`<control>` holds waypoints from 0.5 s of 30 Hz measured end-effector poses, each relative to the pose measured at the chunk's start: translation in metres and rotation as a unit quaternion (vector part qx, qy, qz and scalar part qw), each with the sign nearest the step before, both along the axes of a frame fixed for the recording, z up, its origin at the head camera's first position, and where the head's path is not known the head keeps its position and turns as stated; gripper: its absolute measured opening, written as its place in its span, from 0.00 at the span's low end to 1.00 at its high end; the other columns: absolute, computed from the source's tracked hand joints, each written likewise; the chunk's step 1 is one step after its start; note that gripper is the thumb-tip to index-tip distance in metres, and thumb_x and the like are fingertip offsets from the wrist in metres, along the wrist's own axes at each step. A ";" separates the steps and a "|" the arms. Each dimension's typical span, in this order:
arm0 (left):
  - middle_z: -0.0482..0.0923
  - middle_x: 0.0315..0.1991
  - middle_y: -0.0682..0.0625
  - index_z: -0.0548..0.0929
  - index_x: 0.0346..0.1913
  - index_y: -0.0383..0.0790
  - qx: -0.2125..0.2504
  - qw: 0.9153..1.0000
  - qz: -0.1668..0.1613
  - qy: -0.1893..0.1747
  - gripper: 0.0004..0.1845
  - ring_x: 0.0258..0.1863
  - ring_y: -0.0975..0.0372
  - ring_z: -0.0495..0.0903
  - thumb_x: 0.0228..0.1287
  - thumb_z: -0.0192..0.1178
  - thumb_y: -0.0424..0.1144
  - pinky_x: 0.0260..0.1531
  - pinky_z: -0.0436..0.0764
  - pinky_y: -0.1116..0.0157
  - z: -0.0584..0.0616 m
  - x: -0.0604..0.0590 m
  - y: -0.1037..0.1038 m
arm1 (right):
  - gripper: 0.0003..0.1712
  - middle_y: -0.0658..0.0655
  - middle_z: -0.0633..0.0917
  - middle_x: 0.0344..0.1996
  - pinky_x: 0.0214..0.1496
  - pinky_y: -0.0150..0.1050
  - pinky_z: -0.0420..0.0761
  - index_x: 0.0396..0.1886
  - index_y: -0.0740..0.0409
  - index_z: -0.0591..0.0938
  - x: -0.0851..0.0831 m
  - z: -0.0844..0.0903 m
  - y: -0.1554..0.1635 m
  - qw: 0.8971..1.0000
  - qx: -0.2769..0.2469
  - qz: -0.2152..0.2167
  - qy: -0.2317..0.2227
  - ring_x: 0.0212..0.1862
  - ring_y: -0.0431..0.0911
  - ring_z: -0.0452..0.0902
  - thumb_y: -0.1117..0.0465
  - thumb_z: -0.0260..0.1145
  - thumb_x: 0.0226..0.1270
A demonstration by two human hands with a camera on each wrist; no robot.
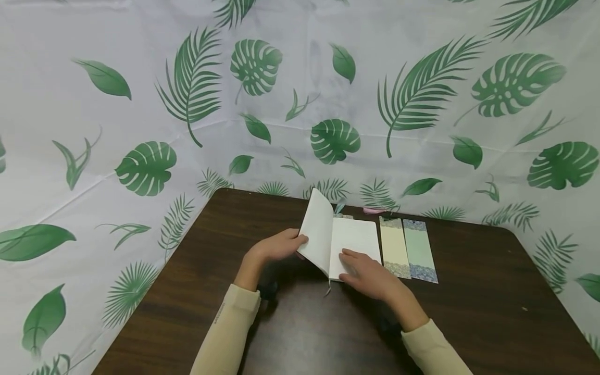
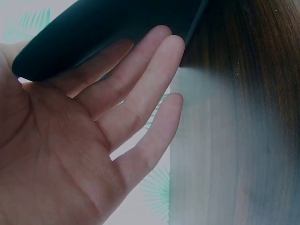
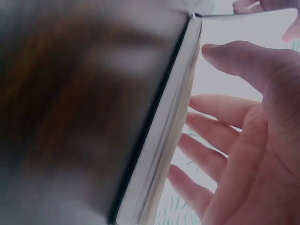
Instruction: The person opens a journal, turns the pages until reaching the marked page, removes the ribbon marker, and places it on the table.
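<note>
Left hand [image 1: 278,245] pinches a notebook [image 1: 354,234], long axis toward the backdrop [image 1: 292,52]; right hand [image 1: 367,273], fingers extended, touches it.

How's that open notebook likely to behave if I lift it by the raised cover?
The notebook would likely flop wider open, since its thick page block lies on the table with only the left side raised in the left hand. Its cover looks fairly stiff, tilted up without visible creases. The ribbon past the bottom edge would probably dangle.
</note>
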State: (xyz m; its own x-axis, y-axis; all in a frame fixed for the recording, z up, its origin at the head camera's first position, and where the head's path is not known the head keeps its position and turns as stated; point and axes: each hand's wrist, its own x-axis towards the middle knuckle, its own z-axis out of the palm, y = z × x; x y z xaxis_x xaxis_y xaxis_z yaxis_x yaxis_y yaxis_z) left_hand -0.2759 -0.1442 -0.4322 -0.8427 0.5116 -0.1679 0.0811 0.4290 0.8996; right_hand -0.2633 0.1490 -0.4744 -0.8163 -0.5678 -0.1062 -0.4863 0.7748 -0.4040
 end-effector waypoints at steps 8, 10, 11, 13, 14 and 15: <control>0.85 0.51 0.41 0.79 0.64 0.30 0.000 1.000 0.001 -0.005 0.23 0.46 0.58 0.82 0.87 0.41 0.43 0.63 0.81 0.41 0.000 -0.001 0.000 | 0.44 0.67 0.70 0.81 0.78 0.64 0.69 0.80 0.64 0.71 -0.006 0.003 0.013 1.000 0.015 -0.006 -0.005 0.80 0.66 0.67 0.45 0.72 0.74; 0.85 0.52 0.41 0.79 0.64 0.30 0.000 1.000 0.000 -0.006 0.23 0.46 0.58 0.82 0.88 0.41 0.44 0.64 0.80 0.41 0.000 -0.001 0.000 | 0.45 0.66 0.69 0.81 0.79 0.64 0.69 0.81 0.63 0.70 -0.007 0.003 0.015 1.000 0.013 -0.011 -0.015 0.80 0.66 0.66 0.44 0.73 0.73; 0.85 0.52 0.41 0.79 0.64 0.30 -0.001 1.000 0.000 -0.007 0.23 0.46 0.58 0.83 0.88 0.41 0.44 0.64 0.80 0.41 0.001 -0.001 0.000 | 0.46 0.67 0.69 0.81 0.78 0.65 0.69 0.80 0.63 0.71 -0.008 0.004 0.016 1.000 0.015 -0.007 -0.014 0.80 0.66 0.66 0.44 0.73 0.73; 0.85 0.52 0.41 0.79 0.64 0.30 -0.002 1.000 0.000 -0.008 0.23 0.47 0.57 0.83 0.88 0.41 0.44 0.64 0.80 0.41 0.002 -0.001 0.000 | 0.46 0.67 0.69 0.81 0.78 0.65 0.69 0.80 0.63 0.71 -0.008 0.005 0.018 1.000 0.016 -0.003 -0.017 0.80 0.67 0.66 0.44 0.73 0.72; 0.85 0.52 0.41 0.79 0.64 0.30 -0.002 1.000 0.000 -0.007 0.23 0.47 0.57 0.83 0.88 0.41 0.44 0.64 0.80 0.41 0.003 -0.001 0.000 | 0.46 0.67 0.69 0.81 0.78 0.65 0.69 0.80 0.63 0.71 -0.009 0.006 0.018 1.000 0.016 -0.001 -0.020 0.80 0.67 0.66 0.44 0.73 0.73; 0.85 0.52 0.41 0.79 0.64 0.29 -0.002 1.000 -0.001 -0.007 0.23 0.47 0.56 0.83 0.88 0.41 0.44 0.64 0.80 0.41 0.004 -0.001 0.000 | 0.45 0.67 0.69 0.81 0.78 0.65 0.68 0.80 0.63 0.71 -0.009 0.007 0.019 1.000 0.017 0.002 -0.021 0.80 0.67 0.66 0.43 0.73 0.73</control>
State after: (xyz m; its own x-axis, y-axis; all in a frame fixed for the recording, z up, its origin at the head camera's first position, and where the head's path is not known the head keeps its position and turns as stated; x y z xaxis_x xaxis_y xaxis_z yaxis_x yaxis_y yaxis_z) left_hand -0.2767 -0.1439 -0.4283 -0.8397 0.5118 -0.1814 0.0691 0.4321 0.8992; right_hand -0.2726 0.1679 -0.4674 -0.8080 -0.5672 -0.1594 -0.4734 0.7860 -0.3975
